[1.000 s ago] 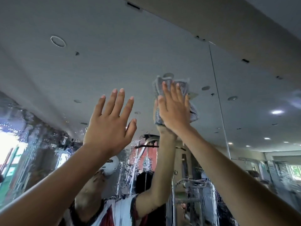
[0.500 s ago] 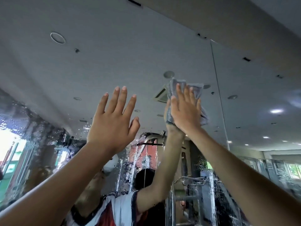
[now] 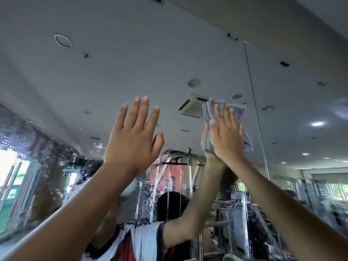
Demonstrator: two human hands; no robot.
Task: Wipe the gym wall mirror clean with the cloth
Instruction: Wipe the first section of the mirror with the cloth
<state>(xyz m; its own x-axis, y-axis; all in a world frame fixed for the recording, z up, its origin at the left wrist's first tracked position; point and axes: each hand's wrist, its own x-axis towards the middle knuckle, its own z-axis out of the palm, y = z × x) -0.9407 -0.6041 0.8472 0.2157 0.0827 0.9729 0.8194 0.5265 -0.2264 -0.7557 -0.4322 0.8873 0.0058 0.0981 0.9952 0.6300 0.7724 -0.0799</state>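
Hidden, cropped, blurred
The right hand [image 3: 227,140] covers most of the cloth [image 3: 240,110]; both forearms run off the bottom edge. Water streaks blur reflections along the lower edge of the mirror [image 3: 113,72], and the left hand [image 3: 131,140] may touch it: its palm is unseen.

The location is an indoor gym. A large wall mirror [image 3: 131,63], built from panels that meet at a vertical seam [image 3: 254,102], reflects a wide room. A curved metal machine frame [image 3: 180,157] stands at the centre of the reflection. More metal equipment [image 3: 235,202] sits at the lower right, probably weight stations, though water streaks blur it. The reflected ceiling is flat and of a commercial type, with a cassette air-conditioning vent [image 3: 190,106] and recessed downlights [image 3: 317,123]. Bright windows [image 3: 11,166] line the far left side.
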